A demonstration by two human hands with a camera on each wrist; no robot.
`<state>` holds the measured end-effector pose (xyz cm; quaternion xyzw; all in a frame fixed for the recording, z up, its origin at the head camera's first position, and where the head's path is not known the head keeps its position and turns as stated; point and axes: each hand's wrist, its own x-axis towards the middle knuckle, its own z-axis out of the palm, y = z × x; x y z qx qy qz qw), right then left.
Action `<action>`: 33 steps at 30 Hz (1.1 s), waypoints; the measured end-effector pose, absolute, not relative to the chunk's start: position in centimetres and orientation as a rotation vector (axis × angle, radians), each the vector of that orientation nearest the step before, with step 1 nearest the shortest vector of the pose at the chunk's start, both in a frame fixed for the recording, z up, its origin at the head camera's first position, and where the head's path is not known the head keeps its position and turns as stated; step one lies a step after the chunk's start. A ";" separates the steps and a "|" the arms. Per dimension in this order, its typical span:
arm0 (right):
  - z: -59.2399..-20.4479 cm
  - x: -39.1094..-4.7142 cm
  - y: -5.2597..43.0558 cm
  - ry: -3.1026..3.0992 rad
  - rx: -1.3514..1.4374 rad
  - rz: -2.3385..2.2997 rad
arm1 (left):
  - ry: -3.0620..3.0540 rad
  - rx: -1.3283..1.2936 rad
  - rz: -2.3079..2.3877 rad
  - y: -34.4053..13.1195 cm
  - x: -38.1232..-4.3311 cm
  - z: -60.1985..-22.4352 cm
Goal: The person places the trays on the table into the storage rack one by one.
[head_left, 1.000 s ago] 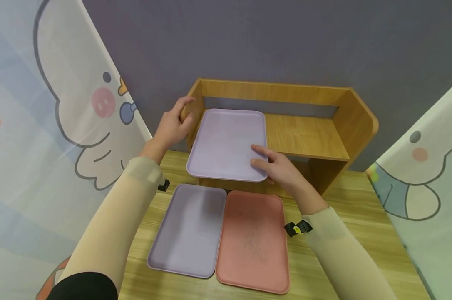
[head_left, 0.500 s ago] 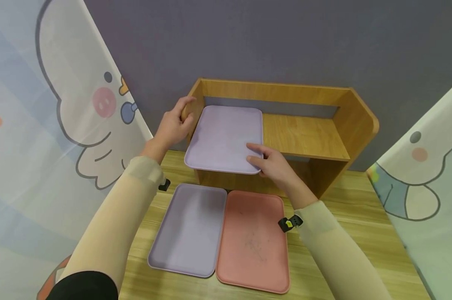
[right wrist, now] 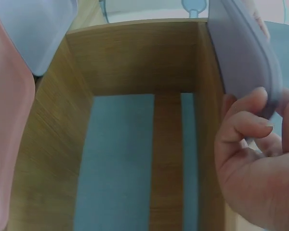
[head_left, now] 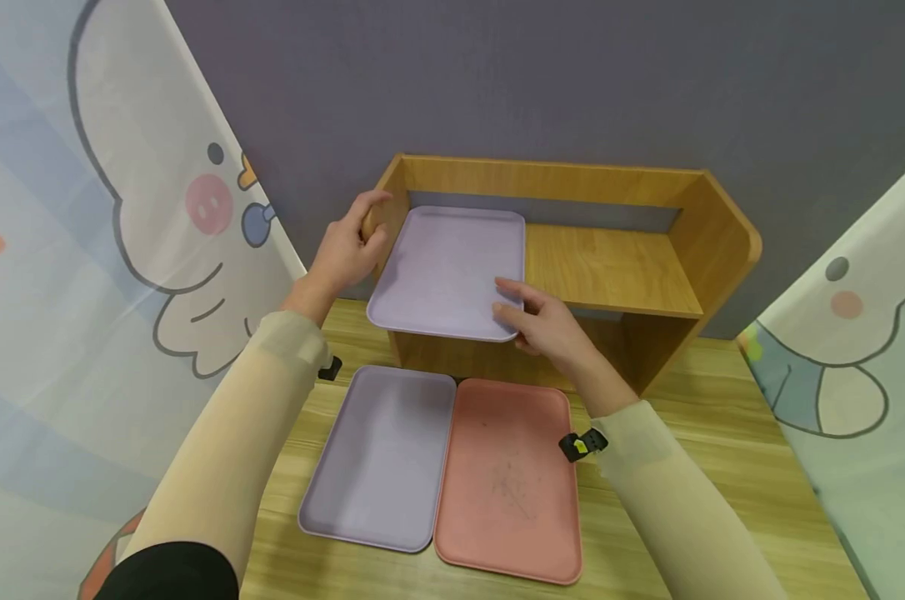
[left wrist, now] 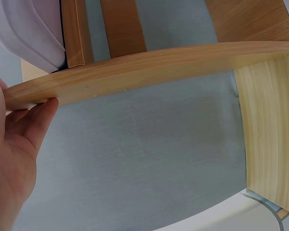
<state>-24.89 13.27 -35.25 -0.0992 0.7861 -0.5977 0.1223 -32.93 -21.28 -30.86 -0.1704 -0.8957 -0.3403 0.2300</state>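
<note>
A light purple tray [head_left: 448,267] lies along the left part of the upper board of a wooden desktop shelf [head_left: 610,271], its front end jutting out past the board's front edge. My right hand [head_left: 550,329] pinches the tray's right edge near the front corner, thumb and a finger on top. From below, the right wrist view shows curled fingers [right wrist: 250,118] under the tray's rim. My left hand [head_left: 347,250] grips the front edge of the shelf's left side panel [left wrist: 159,67]; in the left wrist view its fingertips press the panel's outer face.
A second purple tray [head_left: 381,458] and a pink tray [head_left: 508,483] lie side by side on the wood-grain table [head_left: 692,500] before the shelf. Behind stands a grey wall [head_left: 542,75]. Cartoon-printed curtains flank both sides, the left curtain [head_left: 160,208] close to my left arm.
The purple tray has slid back and slightly left on the upper board, my right hand moving with it. My left hand has stayed on the side panel.
</note>
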 end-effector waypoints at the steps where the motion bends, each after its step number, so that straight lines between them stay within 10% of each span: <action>1: -35.2 -24.6 13.6 2.310 -0.295 -1.736 | -2.465 -0.469 -0.937 -21.3 -32.9 -30.8; 13: -36.8 -18.0 19.7 2.424 -0.355 -1.723 | -2.448 -0.454 -0.919 -22.3 -32.5 -30.9; 33: -54.7 -10.6 26.7 2.285 -0.559 -1.483 | -2.480 -0.413 -0.903 -22.4 -32.8 -30.5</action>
